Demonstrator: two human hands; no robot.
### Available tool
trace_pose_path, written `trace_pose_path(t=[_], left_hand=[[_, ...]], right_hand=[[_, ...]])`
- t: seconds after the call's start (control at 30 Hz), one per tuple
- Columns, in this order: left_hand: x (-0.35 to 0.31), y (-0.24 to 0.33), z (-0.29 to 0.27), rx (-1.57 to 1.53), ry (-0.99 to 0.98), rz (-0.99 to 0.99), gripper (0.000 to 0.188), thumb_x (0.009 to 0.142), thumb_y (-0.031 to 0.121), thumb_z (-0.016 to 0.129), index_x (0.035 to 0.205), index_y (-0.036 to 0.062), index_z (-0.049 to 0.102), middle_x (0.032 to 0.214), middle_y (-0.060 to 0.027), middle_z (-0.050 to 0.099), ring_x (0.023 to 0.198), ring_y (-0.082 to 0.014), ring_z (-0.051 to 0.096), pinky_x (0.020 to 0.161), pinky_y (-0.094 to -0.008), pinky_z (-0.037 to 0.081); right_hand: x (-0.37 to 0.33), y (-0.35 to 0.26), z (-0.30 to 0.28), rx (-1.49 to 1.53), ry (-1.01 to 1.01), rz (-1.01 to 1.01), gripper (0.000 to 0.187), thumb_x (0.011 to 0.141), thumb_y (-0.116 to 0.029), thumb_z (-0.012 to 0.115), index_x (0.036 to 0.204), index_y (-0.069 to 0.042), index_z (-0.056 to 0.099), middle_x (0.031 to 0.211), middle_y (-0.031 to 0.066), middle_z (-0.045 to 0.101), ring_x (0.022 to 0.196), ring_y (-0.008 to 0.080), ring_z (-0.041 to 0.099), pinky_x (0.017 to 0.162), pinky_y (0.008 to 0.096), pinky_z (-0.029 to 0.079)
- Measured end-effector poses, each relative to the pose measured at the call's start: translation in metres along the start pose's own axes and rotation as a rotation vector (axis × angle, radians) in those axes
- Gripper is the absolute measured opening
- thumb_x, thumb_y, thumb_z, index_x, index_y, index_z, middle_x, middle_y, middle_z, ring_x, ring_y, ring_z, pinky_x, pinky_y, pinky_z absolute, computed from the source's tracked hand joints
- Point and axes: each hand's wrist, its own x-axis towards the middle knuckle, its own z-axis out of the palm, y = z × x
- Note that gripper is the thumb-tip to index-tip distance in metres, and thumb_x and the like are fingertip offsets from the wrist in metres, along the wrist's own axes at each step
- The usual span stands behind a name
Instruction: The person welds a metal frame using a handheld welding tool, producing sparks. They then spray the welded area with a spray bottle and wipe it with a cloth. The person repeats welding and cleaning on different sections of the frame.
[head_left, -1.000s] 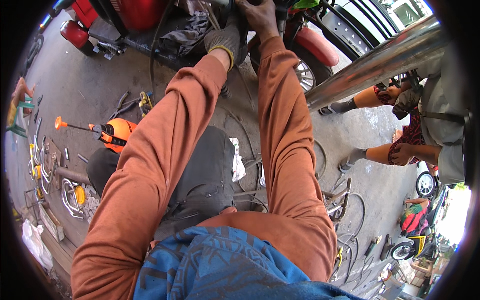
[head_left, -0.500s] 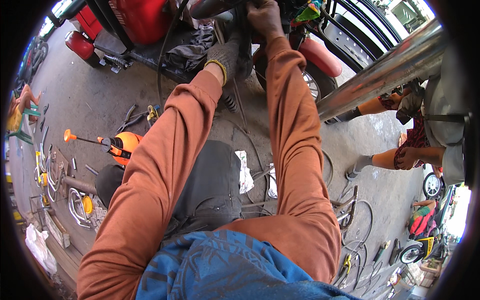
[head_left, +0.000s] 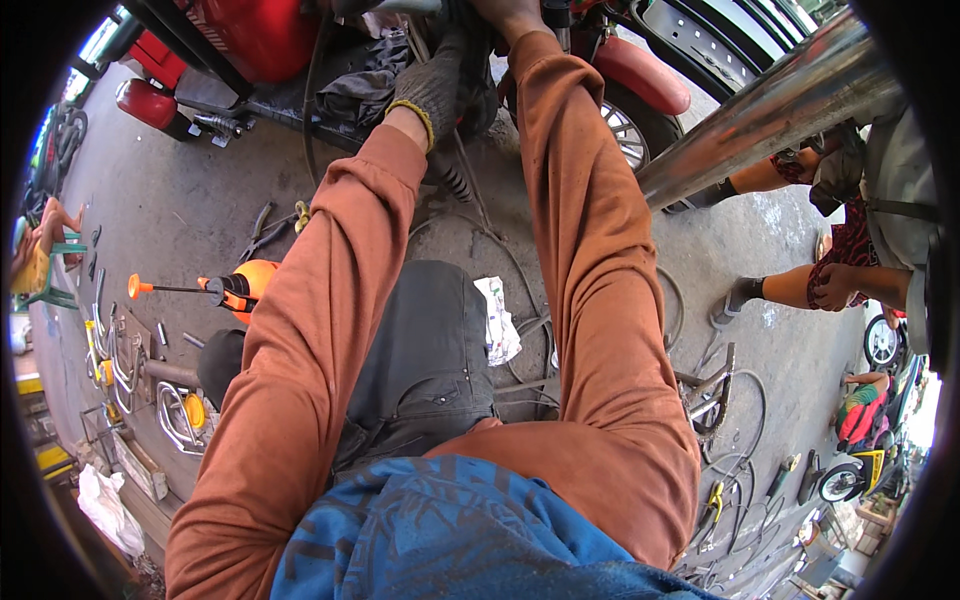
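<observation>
At top centre, we worked at a dark, rounded mechanical part [head_left: 482, 106], apparently steadying it; the next move seemed to call for firm support. Our left hand [head_left: 437, 88], gloved in grey knit, lay beside or against it; our bare right hand [head_left: 508, 14] was cropped above, so we could not tell either grip. A shiny metal pole [head_left: 765, 117] blocked the upper right; an orange plastic sprayer [head_left: 264, 276] stood at left.

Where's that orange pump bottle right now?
In the head view, the orange pump bottle is left of centre, partly hidden by the person's left sleeve and just below the pliers lying on the ground.
</observation>
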Motion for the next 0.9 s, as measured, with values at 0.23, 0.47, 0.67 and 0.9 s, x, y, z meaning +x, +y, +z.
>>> trace_pose_path(t=[0.23, 0.47, 0.67, 0.9], left_hand=[[0.002, 0.007, -0.008, 0.003, -0.127, -0.072, 0.022, 0.078, 0.02, 0.074, 0.094, 0.0048, 0.069, 0.09, -0.0243, 0.073, 0.087, -0.0434, 0.072, 0.074, -0.0519, 0.057], [0.003, 0.005, -0.005, 0.081, -0.045, -0.011, 0.029, 0.08, 0.018, 0.072, 0.105, 0.0031, 0.067, 0.094, -0.0271, 0.072, 0.09, -0.0449, 0.071, 0.075, -0.0532, 0.057], [-0.047, 0.024, -0.055, -1.662, 0.06, -0.784, 0.026, 0.093, 0.02, 0.069, 0.114, 0.0059, 0.062, 0.085, -0.0079, 0.065, 0.064, -0.021, 0.063, 0.054, -0.0327, 0.052], [-0.092, -0.086, -0.228, -1.759, 0.884, -0.43, 0.019, 0.105, 0.021, 0.056, 0.105, 0.0024, 0.061, 0.088, -0.0056, 0.061, 0.08, -0.019, 0.064, 0.073, -0.0331, 0.057]], right_hand=[[0.014, 0.028, -0.005, 0.741, -0.355, 0.298, 0.034, 0.088, -0.023, 0.074, 0.11, 0.003, 0.073, 0.076, 0.0049, 0.07, 0.067, 0.0137, 0.064, 0.059, 0.0299, 0.052], [-0.021, -0.028, -0.043, 0.252, -0.533, 0.29, 0.043, 0.092, -0.012, 0.05, 0.131, -0.008, 0.069, 0.069, 0.0018, 0.063, 0.05, 0.0123, 0.052, 0.045, 0.031, 0.044], [-0.019, -0.044, -0.049, 0.091, -0.539, 0.414, 0.046, 0.093, -0.008, 0.043, 0.131, -0.013, 0.07, 0.067, 0.0022, 0.061, 0.046, 0.0126, 0.048, 0.04, 0.0328, 0.04], [0.004, -0.023, -0.037, 0.183, -0.639, 0.317, 0.048, 0.09, -0.002, 0.045, 0.13, -0.011, 0.07, 0.075, 0.003, 0.066, 0.057, 0.014, 0.056, 0.05, 0.0343, 0.047]])
